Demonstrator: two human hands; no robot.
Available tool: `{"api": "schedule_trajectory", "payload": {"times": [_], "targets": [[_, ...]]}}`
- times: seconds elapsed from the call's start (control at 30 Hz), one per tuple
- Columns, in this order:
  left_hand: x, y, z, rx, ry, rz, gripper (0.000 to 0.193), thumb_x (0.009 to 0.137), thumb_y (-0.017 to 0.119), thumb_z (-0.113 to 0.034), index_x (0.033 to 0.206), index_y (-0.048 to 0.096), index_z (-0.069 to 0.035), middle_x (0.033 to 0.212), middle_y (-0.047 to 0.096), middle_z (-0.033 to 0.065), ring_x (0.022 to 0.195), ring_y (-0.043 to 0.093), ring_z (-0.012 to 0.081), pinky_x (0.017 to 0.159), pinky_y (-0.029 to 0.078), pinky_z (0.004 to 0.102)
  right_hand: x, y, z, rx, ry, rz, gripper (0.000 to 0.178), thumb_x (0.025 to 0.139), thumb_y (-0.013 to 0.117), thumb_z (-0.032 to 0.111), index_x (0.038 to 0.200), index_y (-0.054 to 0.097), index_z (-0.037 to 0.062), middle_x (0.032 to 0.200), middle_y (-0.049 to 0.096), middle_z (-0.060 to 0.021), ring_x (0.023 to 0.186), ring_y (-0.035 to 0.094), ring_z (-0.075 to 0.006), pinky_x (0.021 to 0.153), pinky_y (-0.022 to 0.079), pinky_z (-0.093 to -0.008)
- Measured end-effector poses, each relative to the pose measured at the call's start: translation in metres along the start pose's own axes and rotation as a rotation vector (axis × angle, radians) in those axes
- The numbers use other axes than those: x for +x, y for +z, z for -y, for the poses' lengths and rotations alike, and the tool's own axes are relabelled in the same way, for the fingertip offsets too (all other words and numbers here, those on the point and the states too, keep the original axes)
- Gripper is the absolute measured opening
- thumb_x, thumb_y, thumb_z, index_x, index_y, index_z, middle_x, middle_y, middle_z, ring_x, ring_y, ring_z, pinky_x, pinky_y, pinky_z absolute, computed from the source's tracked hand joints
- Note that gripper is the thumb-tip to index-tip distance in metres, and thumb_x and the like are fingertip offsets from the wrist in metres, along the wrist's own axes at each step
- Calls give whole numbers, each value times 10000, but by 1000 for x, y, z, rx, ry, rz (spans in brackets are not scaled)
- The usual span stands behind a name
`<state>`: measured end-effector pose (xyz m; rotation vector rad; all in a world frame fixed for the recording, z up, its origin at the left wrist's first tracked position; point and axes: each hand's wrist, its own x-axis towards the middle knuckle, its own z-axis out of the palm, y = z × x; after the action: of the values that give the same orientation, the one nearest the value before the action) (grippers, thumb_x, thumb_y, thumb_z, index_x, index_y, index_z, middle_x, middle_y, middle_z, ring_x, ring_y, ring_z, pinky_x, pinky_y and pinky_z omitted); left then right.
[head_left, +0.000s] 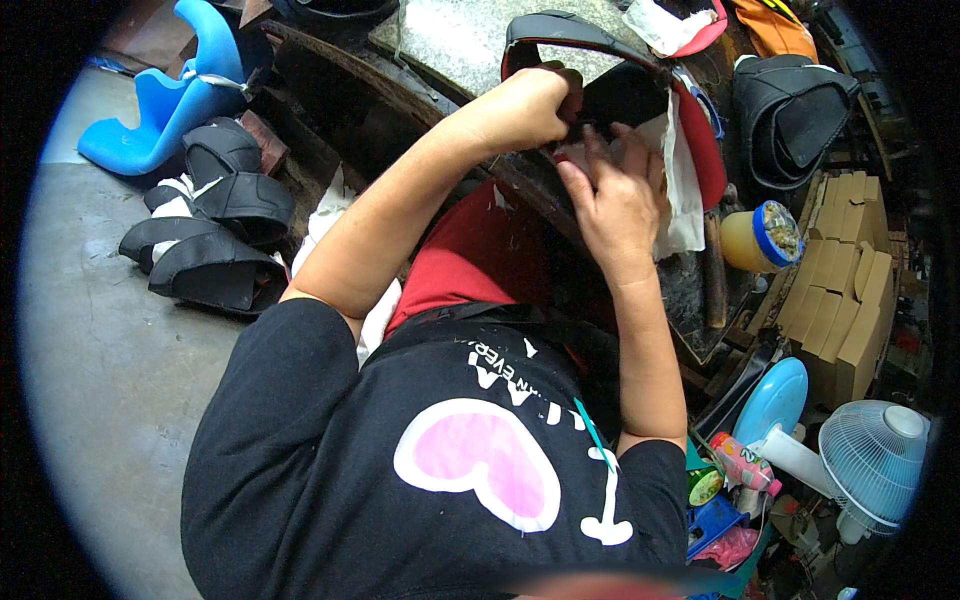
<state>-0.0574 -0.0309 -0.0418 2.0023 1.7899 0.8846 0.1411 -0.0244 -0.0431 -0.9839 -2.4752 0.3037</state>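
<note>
Both hands work at a black sandal-like piece [570,35] with a raised strap and red edging, over the dark workbench. My left hand [540,105] is closed, its fingers curled down against the near side of the piece; what they pinch is hidden. My right hand [620,200] lies beside it with its fingers apart, the fingertips touching the inner part. Along the right side of the piece run a red curved edge [703,150] and a hanging white sheet [684,220]. My forearms hide part of the bench edge.
A speckled stone slab [440,35] lies behind the hands. On the right are a black sandal upper [797,115], a yellowish jar with a blue rim [750,240], cardboard boxes [835,300] and a fan [875,465]. Several black uppers [215,245] and a blue curved piece [165,105] are at left.
</note>
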Motion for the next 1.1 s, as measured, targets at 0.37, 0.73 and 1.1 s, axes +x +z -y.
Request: {"api": "schedule_trajectory", "payload": {"times": [0.37, 0.73, 1.1], "targets": [[-1, 3, 3, -89, -16, -6, 309, 812, 630, -42, 1118, 635, -3, 1000, 706, 235, 947, 701, 363, 849, 548, 406, 5, -10, -6, -10, -35, -23, 501, 910, 633, 511, 1221, 702, 124, 1341, 562, -210, 1221, 557, -394, 955, 499, -446], [-3, 0, -9, -293, -253, -18, 329, 814, 591, -27, 1133, 657, 21, 968, 698, 252, 928, 700, 364, 839, 552, 411, 8, 1, -3, -244, -234, -122, 457, 829, 710, 499, 1158, 742, 184, 1216, 589, -104, 1084, 542, -324, 919, 477, -413], [-6, 7, -3, -146, -46, -74, 357, 781, 638, 0, 1137, 654, 3, 1017, 700, 220, 959, 705, 321, 867, 545, 384, 0, -33, -16, 617, -75, -104, 222, 945, 637, 279, 1068, 736, 123, 1076, 632, -135, 956, 609, -304, 829, 495, -393]]}}
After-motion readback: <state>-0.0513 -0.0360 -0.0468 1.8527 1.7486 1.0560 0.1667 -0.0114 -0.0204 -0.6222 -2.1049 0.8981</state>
